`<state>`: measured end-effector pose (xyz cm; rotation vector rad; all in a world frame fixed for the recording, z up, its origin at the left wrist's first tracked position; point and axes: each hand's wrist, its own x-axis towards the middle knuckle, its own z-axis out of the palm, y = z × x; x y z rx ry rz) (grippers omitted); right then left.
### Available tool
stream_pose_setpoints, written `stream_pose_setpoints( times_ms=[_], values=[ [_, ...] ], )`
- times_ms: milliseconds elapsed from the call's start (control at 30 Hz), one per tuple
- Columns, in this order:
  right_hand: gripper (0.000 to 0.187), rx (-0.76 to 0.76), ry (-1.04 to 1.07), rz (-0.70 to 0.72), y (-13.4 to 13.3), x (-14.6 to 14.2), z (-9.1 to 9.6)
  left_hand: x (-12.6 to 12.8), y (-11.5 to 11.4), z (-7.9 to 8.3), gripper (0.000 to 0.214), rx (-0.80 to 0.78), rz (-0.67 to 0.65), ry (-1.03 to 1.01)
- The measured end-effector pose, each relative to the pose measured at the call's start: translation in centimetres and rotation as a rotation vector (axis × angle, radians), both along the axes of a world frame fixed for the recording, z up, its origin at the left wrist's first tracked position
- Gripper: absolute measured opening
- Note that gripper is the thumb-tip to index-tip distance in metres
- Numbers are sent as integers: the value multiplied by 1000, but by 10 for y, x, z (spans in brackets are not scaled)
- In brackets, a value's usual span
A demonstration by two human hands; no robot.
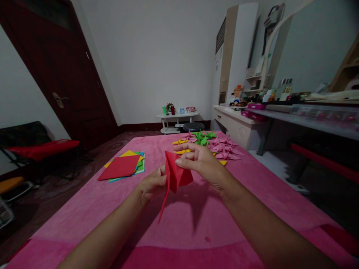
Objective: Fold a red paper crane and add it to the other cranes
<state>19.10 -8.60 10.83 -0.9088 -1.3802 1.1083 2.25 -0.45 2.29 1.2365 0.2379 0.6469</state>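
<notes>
The left hand (153, 182) pinches the near-left side of a partly folded red origami paper (174, 175) between thumb and fingers. The right hand (199, 160) grasps the same paper from its upper right, thumb toward the wearer and the index finger stretched out past it. The paper is held up above the middle of the pink-covered table (165, 237), its panels spread and one narrow point hanging down toward the near edge; its shadow falls on the cloth.

By the table's left edge, toward the far-left corner, lies a loose stack of coloured paper sheets (120, 167), a red one on top, with yellow, green and blue showing beneath. Near the far-right corner, folded paper cranes crowd together: green cranes (202, 139) toward the far edge, pink cranes (225, 148) nearer the right edge, and yellow cranes (179, 142) on the left, partly behind the right hand.
</notes>
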Motion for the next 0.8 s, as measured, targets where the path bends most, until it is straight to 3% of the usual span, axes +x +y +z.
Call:
stream_pose_setpoints(
  times_ms=[200,367,500,800],
  values=[
    [36,-35,27,88,2,0,-2,-2,-3,6,41,53,14,37],
    [39,-67,-97,120,6,7,-2,0,-7,23,22,153,69,125],
    [45,-69,-209,145,8,13,-5,1,-6,26,25,186,138,186],
    [45,52,-345,-28,8,4,-12,-1,-4,23,26,176,58,257]
  ],
)
